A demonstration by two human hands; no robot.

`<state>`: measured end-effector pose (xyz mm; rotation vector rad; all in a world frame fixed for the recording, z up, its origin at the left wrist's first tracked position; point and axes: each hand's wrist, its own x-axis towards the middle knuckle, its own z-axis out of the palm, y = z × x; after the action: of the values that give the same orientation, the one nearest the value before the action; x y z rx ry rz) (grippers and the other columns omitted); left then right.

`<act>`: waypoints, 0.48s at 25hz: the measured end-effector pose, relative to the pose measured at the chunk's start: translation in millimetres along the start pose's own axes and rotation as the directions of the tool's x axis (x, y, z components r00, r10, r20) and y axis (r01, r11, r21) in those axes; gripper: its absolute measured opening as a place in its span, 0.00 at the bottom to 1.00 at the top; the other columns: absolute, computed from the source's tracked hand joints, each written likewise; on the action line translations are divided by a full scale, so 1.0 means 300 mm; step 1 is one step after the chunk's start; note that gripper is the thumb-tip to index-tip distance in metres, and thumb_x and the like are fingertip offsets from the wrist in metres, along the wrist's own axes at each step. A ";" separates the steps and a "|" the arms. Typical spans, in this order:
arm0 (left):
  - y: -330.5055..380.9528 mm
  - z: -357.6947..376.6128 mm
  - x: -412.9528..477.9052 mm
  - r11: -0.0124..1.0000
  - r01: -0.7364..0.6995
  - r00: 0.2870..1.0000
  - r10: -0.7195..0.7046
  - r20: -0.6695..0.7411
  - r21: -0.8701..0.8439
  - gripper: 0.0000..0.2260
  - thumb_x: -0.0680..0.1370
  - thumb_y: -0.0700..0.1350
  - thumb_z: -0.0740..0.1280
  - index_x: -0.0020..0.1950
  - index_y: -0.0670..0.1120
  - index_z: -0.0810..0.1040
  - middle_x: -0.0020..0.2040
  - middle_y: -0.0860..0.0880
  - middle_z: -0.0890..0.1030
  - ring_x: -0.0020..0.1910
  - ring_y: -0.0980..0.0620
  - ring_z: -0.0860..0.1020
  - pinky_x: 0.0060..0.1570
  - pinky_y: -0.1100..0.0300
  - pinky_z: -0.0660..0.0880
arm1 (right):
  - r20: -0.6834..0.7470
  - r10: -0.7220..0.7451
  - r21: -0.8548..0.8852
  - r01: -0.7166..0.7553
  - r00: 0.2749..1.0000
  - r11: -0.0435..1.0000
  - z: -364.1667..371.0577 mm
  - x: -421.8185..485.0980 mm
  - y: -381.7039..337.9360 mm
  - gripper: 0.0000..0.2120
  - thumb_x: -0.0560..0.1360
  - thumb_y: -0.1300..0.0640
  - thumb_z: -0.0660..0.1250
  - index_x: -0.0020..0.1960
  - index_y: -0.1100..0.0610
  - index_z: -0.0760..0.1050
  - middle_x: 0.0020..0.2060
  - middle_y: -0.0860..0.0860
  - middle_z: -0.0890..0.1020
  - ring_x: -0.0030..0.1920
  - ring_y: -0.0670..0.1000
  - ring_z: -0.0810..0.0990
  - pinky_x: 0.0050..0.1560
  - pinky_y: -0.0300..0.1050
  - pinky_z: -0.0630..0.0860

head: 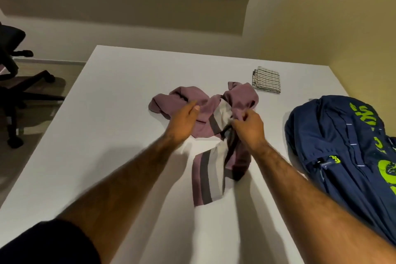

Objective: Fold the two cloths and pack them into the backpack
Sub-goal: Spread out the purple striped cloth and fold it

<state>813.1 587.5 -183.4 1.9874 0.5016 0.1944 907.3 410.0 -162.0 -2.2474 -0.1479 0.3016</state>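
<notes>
A crumpled mauve cloth (205,135) with grey and white stripes lies in the middle of the white table (107,135). My left hand (184,122) pinches its fabric near the left side. Over the cloth's middle, my right hand (248,128) is closed on a bunch of the same cloth. A folded white cloth with thin dark stripes (266,79) rests farther back on the right, apart from both hands. The navy backpack (342,146) with lime-green lettering lies on the table's right side, its opening not visible.
A black office chair (17,92) stands off the table's left edge. A yellowish wall runs close behind the backpack on the right. Bare white tabletop stretches to the left and front of the mauve cloth.
</notes>
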 end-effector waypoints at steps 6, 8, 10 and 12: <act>-0.002 -0.499 -0.016 0.999 0.028 0.782 -0.009 -0.623 0.021 0.19 0.87 0.48 0.55 0.71 0.41 0.76 0.70 0.44 0.77 0.70 0.47 0.74 0.67 0.70 0.65 | 0.671 -0.732 0.133 0.954 0.114 0.270 0.397 -0.516 -0.334 0.08 0.76 0.54 0.72 0.53 0.57 0.81 0.46 0.52 0.83 0.48 0.55 0.81 0.54 0.49 0.75; -0.016 -0.537 -0.091 0.993 0.068 0.713 0.023 -0.701 0.102 0.19 0.86 0.52 0.55 0.72 0.45 0.75 0.73 0.46 0.75 0.71 0.49 0.72 0.73 0.56 0.66 | 0.738 -0.674 0.132 0.977 0.016 0.168 0.448 -0.605 -0.335 0.14 0.78 0.46 0.70 0.53 0.58 0.81 0.48 0.55 0.85 0.49 0.56 0.82 0.57 0.51 0.75; -0.060 -0.489 -0.186 0.964 0.030 0.720 0.162 -0.674 0.264 0.18 0.86 0.51 0.58 0.72 0.45 0.74 0.74 0.46 0.73 0.73 0.47 0.70 0.74 0.50 0.66 | 0.562 -0.820 0.040 0.986 0.109 0.159 0.427 -0.557 -0.292 0.09 0.79 0.53 0.69 0.47 0.58 0.80 0.41 0.55 0.84 0.41 0.56 0.82 0.54 0.52 0.74; -0.133 -0.396 -0.287 0.897 -0.073 0.739 0.342 -0.580 0.436 0.16 0.85 0.47 0.61 0.70 0.42 0.76 0.73 0.44 0.75 0.72 0.45 0.72 0.71 0.49 0.68 | 0.371 -0.882 -0.178 0.955 0.290 0.239 0.377 -0.419 -0.213 0.07 0.77 0.59 0.69 0.40 0.57 0.78 0.35 0.53 0.81 0.35 0.54 0.78 0.49 0.55 0.77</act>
<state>683.8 663.0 -157.6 2.3461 0.7962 1.0328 755.6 508.5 -161.6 -2.0205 -1.7550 -0.2136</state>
